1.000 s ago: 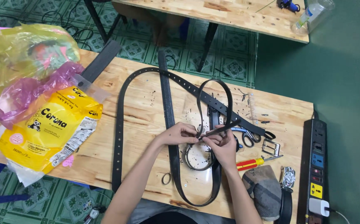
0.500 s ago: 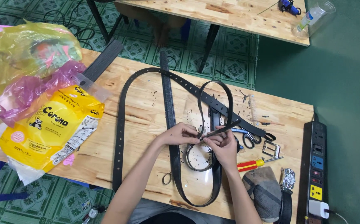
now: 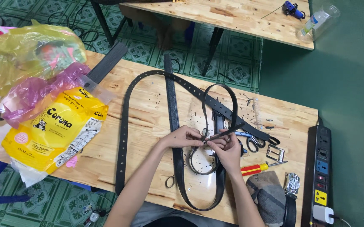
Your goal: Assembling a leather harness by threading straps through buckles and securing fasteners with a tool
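- Belts lay on the wooden bench (image 3: pixel 148 122), at least three black ones: a long punched belt (image 3: pixel 123 138) looped in a wide arc, a straight strap (image 3: pixel 171 105) running away from the person, and a narrower looped belt (image 3: pixel 219 90) rising above the hands; where they crossed, the exact count was hard to tell.
- Both hands met near the bench's middle, over the crossing straps.
- Left hand (image 3: pixel 186 138) was curled, fingers pinching a belt end; right hand (image 3: pixel 227 150) was closed likewise, pinching the same narrow strap just beside it.
- One pair of scissors (image 3: pixel 253 141) lay just right of the hands; one red-and-yellow screwdriver (image 3: pixel 258 168) lay nearer the person than the scissors.
- One square metal buckle (image 3: pixel 275 153) sat right of the scissors; one small ring (image 3: pixel 170 182) lay toward the near edge, left of the hands.
- One grey cloth bundle (image 3: pixel 268 195) and one wristwatch (image 3: pixel 291 183) sat at the near right corner.
- One black power strip (image 3: pixel 320 168) ran along the right edge.
- One yellow bag (image 3: pixel 54 130) and crumpled plastic bags (image 3: pixel 31 54) filled the left end.
- Bare wood lay open between the yellow bag and the long belt.
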